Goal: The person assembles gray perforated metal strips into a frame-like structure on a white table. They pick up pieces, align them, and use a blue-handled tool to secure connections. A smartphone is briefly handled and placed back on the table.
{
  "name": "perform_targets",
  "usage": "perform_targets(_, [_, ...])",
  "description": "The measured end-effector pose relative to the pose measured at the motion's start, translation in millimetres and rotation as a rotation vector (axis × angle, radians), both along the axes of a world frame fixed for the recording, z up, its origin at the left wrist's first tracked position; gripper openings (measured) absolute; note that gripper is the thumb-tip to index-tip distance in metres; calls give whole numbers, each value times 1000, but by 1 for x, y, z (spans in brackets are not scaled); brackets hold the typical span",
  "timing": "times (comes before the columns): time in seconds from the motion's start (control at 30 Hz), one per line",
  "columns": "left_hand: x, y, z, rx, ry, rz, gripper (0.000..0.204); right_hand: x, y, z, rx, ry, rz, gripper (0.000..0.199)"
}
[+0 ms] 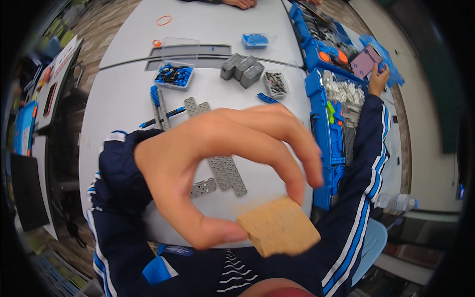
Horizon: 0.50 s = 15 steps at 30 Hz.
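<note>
My left hand (213, 163) is raised close to the camera and pinches a square tan cracker (278, 226) between thumb and fingers. My right hand (378, 79) reaches far out to the right and rests on the edge of a blue parts case (316, 106), beside a pink flat piece (365, 62). Grey perforated strips (226, 171) lie on the grey table (123, 104) behind my left hand, partly hidden by it.
Small clear trays with blue parts (173, 75) and dark screws (275, 82), grey blocks (242, 69), a blue-handled tool (157, 101) and an orange rubber band (164, 20) lie on the table. Another person's hand (241, 4) shows at the far edge. A water bottle (398, 202) stands at right.
</note>
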<state>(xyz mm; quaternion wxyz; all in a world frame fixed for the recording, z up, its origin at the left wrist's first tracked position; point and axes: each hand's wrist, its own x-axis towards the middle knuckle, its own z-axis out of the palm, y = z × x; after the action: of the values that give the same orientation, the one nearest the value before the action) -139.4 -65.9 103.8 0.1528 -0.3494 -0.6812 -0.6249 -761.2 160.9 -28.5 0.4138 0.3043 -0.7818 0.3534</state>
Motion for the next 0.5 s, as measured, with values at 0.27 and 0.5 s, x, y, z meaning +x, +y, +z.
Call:
perform_targets(0.27, [-37, 8, -7, 137, 34, -318, 43, 22, -4, 8, -35, -117, 50, 58])
perform_targets(0.5, [-36, 17, -13, 249, 18, -389, 40, 30, -6, 12, 71, -20, 98, 40])
